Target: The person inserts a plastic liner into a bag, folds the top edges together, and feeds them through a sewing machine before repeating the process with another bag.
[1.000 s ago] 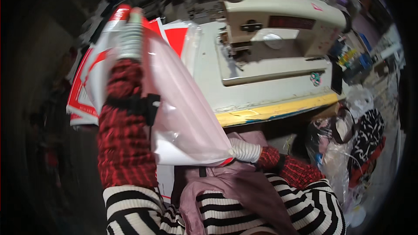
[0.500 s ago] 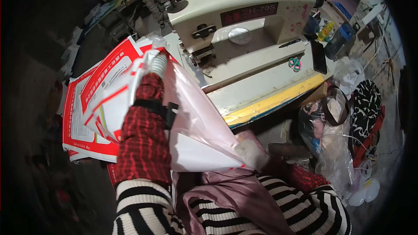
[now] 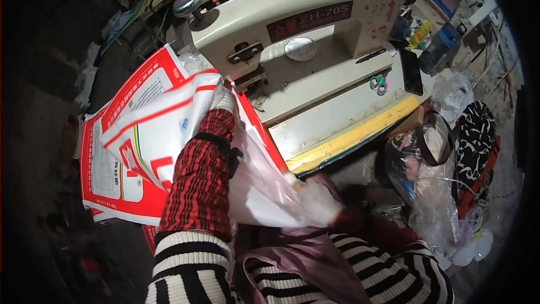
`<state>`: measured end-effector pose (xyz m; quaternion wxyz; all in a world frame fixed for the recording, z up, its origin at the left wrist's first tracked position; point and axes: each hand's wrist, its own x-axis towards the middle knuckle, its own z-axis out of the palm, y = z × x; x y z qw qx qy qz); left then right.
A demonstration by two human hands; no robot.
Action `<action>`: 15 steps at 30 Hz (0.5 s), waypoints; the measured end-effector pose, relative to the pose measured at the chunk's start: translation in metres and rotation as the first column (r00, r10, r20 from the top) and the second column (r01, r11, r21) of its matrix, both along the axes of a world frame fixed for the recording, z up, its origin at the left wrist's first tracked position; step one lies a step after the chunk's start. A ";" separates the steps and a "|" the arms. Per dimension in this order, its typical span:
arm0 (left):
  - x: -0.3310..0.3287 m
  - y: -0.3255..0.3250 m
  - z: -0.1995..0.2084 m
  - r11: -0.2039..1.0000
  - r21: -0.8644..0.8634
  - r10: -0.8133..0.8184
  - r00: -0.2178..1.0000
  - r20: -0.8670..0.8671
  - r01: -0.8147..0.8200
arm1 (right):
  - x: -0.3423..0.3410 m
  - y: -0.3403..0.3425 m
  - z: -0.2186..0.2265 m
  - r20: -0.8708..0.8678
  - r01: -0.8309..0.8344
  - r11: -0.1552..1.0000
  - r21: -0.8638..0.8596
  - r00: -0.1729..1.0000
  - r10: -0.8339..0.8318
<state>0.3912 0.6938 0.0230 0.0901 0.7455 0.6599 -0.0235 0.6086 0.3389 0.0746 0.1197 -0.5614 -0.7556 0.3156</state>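
A red and white printed sack [image 3: 160, 115] with a pale, thin plastic sheet [image 3: 256, 186] lies across my lap. My left hand [image 3: 222, 99], in a whitish glove, is at the sack's upper edge beside the sewing machine; its fingers are mostly hidden by the folded material. With my right hand [image 3: 319, 201], also gloved and blurred, I grip the near right corner of the sack. Between both hands the sack's red edge runs taut along the machine's bed. More printed sacks [image 3: 93, 157] lie stacked beneath, at the left.
A cream industrial sewing machine [image 3: 292, 8] stands ahead, with green scissors [image 3: 379, 84] and a black phone [image 3: 411, 72] on its bed. Yellow edging [image 3: 354, 135] borders its front. A blue bottle [image 3: 440, 48] stands at right, above a clear plastic bag [image 3: 430, 214].
My left hand has moved right and slightly nearer, folding the sack's printed face over toward the machine. The red edge now shows along the right side. My right hand has shifted slightly.
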 end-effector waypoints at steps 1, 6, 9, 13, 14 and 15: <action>0.004 -0.016 0.014 0.958 0.287 -0.045 0.998 0.043 0.031 | -0.008 0.016 0.003 0.005 0.032 0.999 0.018 0.999 -0.032; -0.031 -0.077 0.116 0.942 -0.028 -0.325 0.883 -0.339 0.336 | -0.027 0.116 0.031 -0.136 0.077 0.995 0.070 0.989 -0.067; -0.042 -0.192 0.102 0.902 -0.242 -0.424 0.840 -0.338 0.358 | -0.027 0.165 0.010 -0.249 0.101 0.987 -0.123 0.960 -0.130; -0.041 -0.269 0.130 0.826 -0.476 -0.487 0.808 -0.332 0.302 | -0.036 0.173 0.019 -0.253 0.061 0.950 -0.307 0.957 -0.143; -0.036 -0.272 0.140 0.800 -0.528 -0.502 0.801 -0.326 0.286 | -0.038 0.170 0.015 -0.237 0.050 0.976 -0.210 0.966 -0.101; -0.030 -0.271 0.141 0.766 -0.580 -0.521 0.797 -0.306 0.278 | -0.031 0.159 0.043 -0.428 0.073 0.840 -0.538 0.835 -0.347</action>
